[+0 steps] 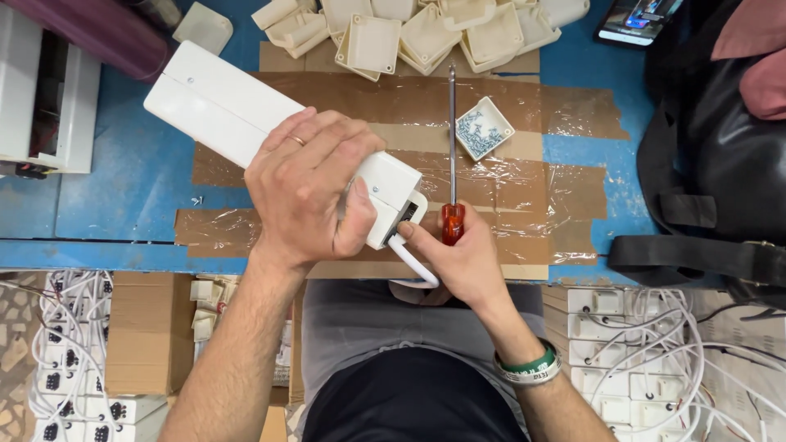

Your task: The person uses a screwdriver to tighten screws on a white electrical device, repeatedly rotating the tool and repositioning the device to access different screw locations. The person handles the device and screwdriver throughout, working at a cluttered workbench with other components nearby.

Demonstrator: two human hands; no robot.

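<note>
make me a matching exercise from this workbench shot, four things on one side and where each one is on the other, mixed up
Things:
1. long white casing
2. screwdriver
3. small tray of screws
4. phone

Places:
A. top right edge of the bench
B. just right of the screwdriver shaft
C. gripped by the left hand
D. lying on the taped patch, its red handle against the right hand

Pairs: 1-C, 2-D, 3-B, 4-A

Screw tray [484, 128], black bag [720, 164], phone [638, 20]
</note>
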